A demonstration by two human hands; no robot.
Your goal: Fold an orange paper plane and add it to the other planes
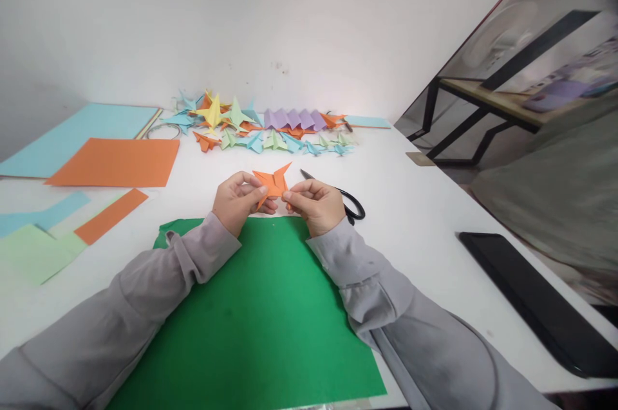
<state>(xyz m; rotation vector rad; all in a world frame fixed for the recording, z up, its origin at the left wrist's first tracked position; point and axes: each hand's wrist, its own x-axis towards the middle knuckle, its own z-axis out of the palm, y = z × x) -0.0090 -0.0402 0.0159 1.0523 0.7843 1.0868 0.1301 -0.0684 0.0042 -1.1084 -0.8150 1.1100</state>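
Note:
Between my two hands an orange folded paper star (274, 183) is held up just past the far edge of a green sheet (255, 313). My left hand (240, 199) pinches its left side between thumb and fingers. On the other side, my right hand (318, 204) grips a lower right point of it. Two of the star's points stick up above the fingers; the lower part is partly hidden by them. A pair of black-handled scissors (356, 207) lies on the table behind my right hand, partly covered by it.
Folded paper shapes (212, 115) in several colours line the wall, with a purple pleated strip (294, 119) among them. Orange sheets (116, 162), blue sheets (96, 123) and green paper pieces (38, 252) lie at left. A black flat object (526, 294) rests near the right edge.

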